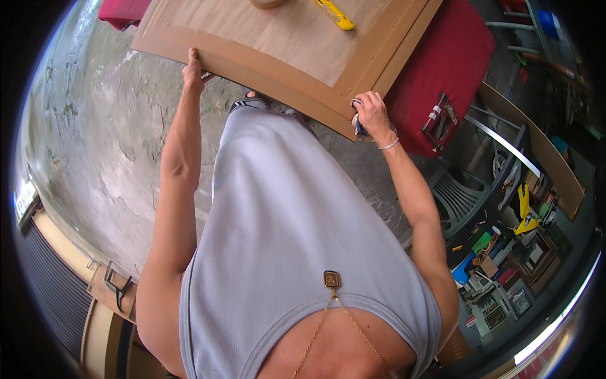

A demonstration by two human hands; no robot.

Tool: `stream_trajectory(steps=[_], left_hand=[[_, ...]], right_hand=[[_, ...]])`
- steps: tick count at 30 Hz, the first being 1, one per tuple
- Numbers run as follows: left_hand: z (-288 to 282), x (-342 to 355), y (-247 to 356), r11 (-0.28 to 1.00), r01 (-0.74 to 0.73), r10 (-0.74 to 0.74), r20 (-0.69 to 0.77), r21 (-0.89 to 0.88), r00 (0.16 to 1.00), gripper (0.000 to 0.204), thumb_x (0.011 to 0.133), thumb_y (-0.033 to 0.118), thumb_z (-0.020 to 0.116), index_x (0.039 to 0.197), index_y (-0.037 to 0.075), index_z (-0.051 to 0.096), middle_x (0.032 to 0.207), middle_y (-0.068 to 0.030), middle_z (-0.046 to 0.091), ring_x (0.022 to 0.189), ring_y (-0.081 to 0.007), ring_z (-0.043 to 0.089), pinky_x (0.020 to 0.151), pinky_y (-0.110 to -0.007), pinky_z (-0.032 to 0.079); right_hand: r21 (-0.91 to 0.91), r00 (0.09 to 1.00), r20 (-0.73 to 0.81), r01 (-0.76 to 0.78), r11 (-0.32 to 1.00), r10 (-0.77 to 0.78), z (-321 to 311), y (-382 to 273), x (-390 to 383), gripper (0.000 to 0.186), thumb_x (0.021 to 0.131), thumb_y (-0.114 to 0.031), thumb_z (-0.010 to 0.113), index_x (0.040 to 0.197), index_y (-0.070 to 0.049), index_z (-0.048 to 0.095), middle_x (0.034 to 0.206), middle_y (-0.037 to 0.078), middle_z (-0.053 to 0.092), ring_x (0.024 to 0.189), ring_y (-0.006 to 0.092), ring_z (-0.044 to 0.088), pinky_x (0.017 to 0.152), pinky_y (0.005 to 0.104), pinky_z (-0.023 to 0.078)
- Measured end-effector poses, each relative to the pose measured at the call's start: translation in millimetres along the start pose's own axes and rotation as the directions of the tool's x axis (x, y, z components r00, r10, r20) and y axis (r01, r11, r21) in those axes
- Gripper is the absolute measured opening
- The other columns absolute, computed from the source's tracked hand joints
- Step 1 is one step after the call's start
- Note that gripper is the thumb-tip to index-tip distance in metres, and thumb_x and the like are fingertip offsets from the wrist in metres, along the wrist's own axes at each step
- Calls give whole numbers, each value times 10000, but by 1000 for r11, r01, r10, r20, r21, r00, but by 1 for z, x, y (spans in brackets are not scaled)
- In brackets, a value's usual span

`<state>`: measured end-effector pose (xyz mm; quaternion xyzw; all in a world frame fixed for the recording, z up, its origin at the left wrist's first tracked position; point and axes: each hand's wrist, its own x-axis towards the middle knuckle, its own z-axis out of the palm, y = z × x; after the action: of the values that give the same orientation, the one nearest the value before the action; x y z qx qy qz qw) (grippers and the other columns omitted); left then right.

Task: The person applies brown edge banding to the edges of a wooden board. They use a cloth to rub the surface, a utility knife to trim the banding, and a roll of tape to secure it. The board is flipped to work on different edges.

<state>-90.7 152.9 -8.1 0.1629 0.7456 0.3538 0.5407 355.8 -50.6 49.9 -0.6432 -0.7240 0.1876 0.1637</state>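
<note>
A large framed wooden panel (287,47) lies across the top of the view, with a brown border round a paler middle. My left hand (194,68) grips its near edge, thumb on top and fingers underneath. At the near right corner, my right hand (372,115) is closed over the border. Beneath its fingers shows a small dark blue and whitish bundle (360,129), perhaps cloth, mostly hidden. On the panel's middle rest a yellow utility knife (338,15) and a round brown roll (266,2), cut off by the upper rim.
Under and right of the panel is a red-covered surface (435,69) with a clamp-like metal tool (440,120) on it. Further right stand a dark green plastic chair (459,197) and a cluttered heap of tools and boxes (499,278). The floor (101,145) is worn concrete.
</note>
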Motion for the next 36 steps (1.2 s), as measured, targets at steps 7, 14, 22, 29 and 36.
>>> stream_trajectory(steps=[7,14,22,29,36], left_hand=[[2,-3,-2,1000,25,-24,21,-6,999,773,908,629,532,1268,-56,522,1232,-196,582,1076,-334,619,845,-510,558],[2,1,-5,999,34,-34,29,-14,999,803,905,629,534,1206,-115,535,1184,-221,596,1049,-340,623,818,-530,567],[3,-3,-2,998,61,-59,62,-30,996,777,914,639,508,1241,-64,558,1236,-212,595,1145,-344,588,911,-524,523],[4,-3,-5,996,65,-63,32,-63,997,783,917,635,505,1246,-73,555,1225,-215,599,1132,-345,596,907,-522,526],[6,-6,-3,997,49,-46,46,-57,998,783,902,652,521,1218,-62,579,1202,-201,614,1109,-339,609,879,-517,541]], right_hand=[[54,970,108,212,976,-216,10,-14,49,82,797,-64,661,859,-43,610,876,107,586,876,309,574,776,406,503],[72,944,166,278,958,-286,37,-48,108,104,780,-75,681,854,-49,612,854,115,590,866,313,581,760,408,513],[80,935,231,257,963,-269,50,-67,139,76,770,-65,668,830,-54,623,839,136,598,852,341,587,765,429,507],[60,961,237,133,989,-143,56,-76,141,76,753,-90,676,807,-54,637,835,146,618,861,355,602,764,443,502],[102,961,191,181,978,-198,62,-88,169,88,773,-135,685,793,-59,645,850,147,633,878,357,615,774,439,510]])
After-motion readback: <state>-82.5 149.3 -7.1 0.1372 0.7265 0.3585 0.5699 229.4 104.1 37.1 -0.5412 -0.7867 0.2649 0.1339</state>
